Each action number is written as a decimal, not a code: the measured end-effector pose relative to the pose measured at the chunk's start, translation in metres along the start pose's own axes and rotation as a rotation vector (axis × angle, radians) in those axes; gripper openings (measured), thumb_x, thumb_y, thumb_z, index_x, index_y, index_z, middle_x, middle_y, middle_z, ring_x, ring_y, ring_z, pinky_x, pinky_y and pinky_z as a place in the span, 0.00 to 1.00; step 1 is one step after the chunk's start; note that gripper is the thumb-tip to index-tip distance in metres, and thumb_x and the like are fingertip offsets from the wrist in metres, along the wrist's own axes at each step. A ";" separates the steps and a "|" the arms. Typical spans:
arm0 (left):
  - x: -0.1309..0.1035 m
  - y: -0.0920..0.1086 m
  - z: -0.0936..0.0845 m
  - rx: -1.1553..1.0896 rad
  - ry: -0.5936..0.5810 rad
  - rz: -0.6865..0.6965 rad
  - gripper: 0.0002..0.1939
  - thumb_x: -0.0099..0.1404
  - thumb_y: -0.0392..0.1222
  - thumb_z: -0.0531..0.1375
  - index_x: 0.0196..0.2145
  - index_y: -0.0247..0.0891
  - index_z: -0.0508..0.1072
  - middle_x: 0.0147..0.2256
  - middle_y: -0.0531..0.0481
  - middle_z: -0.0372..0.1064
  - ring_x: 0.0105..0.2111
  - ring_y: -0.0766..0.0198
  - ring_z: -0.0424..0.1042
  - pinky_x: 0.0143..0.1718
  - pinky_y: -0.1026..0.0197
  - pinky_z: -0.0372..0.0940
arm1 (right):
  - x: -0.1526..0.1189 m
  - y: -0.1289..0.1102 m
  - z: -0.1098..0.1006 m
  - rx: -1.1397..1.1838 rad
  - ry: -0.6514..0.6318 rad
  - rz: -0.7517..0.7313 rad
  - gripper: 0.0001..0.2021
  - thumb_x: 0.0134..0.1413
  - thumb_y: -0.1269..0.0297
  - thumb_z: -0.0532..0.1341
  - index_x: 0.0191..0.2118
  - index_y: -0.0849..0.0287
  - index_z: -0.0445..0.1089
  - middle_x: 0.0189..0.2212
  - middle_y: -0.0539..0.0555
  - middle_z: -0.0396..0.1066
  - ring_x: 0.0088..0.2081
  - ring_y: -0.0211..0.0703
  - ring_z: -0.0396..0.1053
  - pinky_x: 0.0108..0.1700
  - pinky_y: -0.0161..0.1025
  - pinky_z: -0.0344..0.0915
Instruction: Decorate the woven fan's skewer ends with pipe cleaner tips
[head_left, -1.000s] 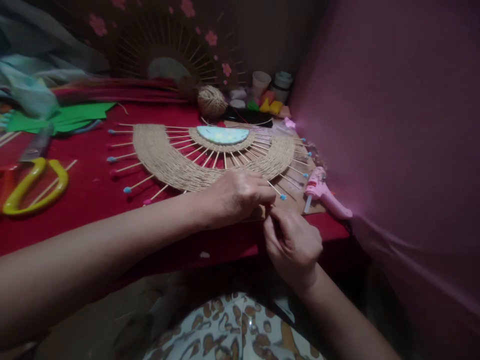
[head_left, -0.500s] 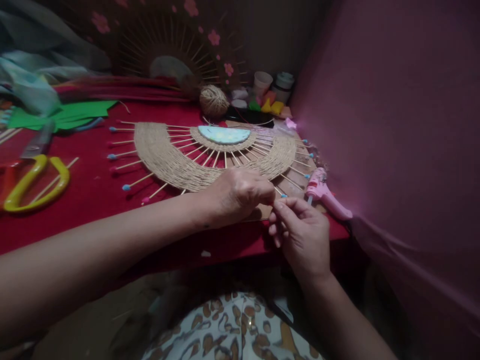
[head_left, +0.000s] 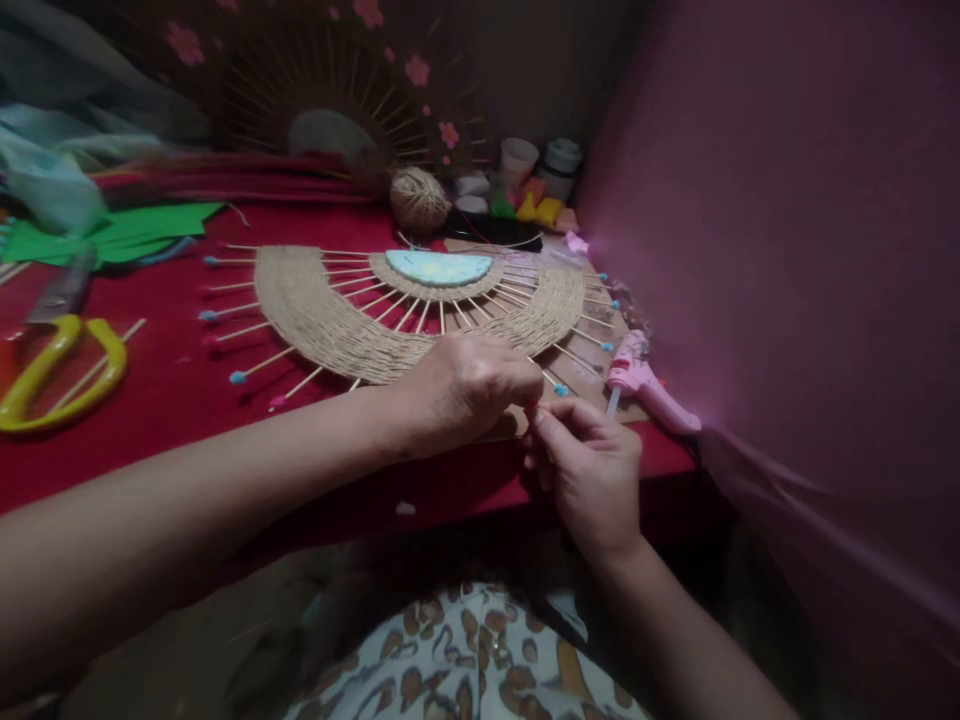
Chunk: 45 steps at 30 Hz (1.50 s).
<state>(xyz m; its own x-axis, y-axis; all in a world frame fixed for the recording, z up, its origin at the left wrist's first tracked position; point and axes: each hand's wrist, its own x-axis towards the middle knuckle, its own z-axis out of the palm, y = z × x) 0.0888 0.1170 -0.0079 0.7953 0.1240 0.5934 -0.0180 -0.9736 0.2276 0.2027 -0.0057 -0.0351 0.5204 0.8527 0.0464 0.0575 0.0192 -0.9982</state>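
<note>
A half-round woven twine fan [head_left: 330, 330] lies on the red cloth, its thin sticks spreading outward with blue and pink tips. At its centre sits a pale blue half-disc [head_left: 439, 266]. My left hand [head_left: 476, 390] is closed over the fan's near edge; what its fingers grip is hidden. Just right of it, my right hand [head_left: 592, 460] pinches a small pink piece [head_left: 532, 411], and the fingertips of both hands meet there. A pink glue gun [head_left: 649, 385] lies beyond my right hand.
Yellow-handled scissors [head_left: 105, 365] and green sheets [head_left: 127, 232] lie at left. A twine ball [head_left: 418, 200], a cup [head_left: 517, 160] and a lidded jar [head_left: 561, 165] stand at the back. Pink fabric [head_left: 795, 300] hangs along the right.
The view has shifted a little, so most things sit slightly further left. My hands stay together at the fan's near edge, and the pink piece shows more clearly between the fingertips.
</note>
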 end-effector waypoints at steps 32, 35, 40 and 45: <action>0.000 -0.002 0.009 0.031 -0.092 -0.131 0.07 0.61 0.37 0.54 0.34 0.35 0.72 0.27 0.52 0.71 0.26 0.66 0.70 0.26 0.66 0.59 | 0.009 0.003 0.003 -0.754 0.104 -0.552 0.07 0.50 0.75 0.55 0.28 0.63 0.70 0.20 0.51 0.69 0.21 0.34 0.65 0.26 0.33 0.60; 0.001 -0.001 0.010 0.042 -0.039 -0.149 0.07 0.59 0.35 0.55 0.34 0.35 0.72 0.26 0.52 0.72 0.26 0.66 0.71 0.26 0.66 0.60 | 0.010 0.005 0.006 -0.829 0.164 -0.648 0.07 0.49 0.75 0.55 0.28 0.64 0.70 0.20 0.51 0.70 0.21 0.34 0.65 0.26 0.32 0.60; 0.001 -0.001 0.012 0.020 -0.026 -0.200 0.07 0.58 0.35 0.55 0.35 0.36 0.72 0.27 0.51 0.73 0.27 0.64 0.72 0.28 0.65 0.62 | 0.010 0.005 0.007 -0.876 0.200 -0.642 0.07 0.51 0.73 0.55 0.26 0.62 0.68 0.19 0.51 0.68 0.21 0.34 0.64 0.26 0.32 0.59; 0.001 -0.004 0.013 -0.024 0.027 -0.210 0.06 0.58 0.36 0.56 0.34 0.36 0.72 0.27 0.52 0.73 0.28 0.66 0.72 0.29 0.66 0.63 | 0.005 -0.001 -0.003 -0.681 0.004 -0.315 0.05 0.52 0.68 0.58 0.31 0.62 0.70 0.20 0.48 0.68 0.21 0.34 0.64 0.25 0.32 0.60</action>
<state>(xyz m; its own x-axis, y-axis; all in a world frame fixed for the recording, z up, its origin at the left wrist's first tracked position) 0.0978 0.1180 -0.0181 0.7665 0.3294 0.5513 0.1317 -0.9208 0.3670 0.2081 -0.0033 -0.0340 0.3954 0.8582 0.3274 0.7183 -0.0667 -0.6926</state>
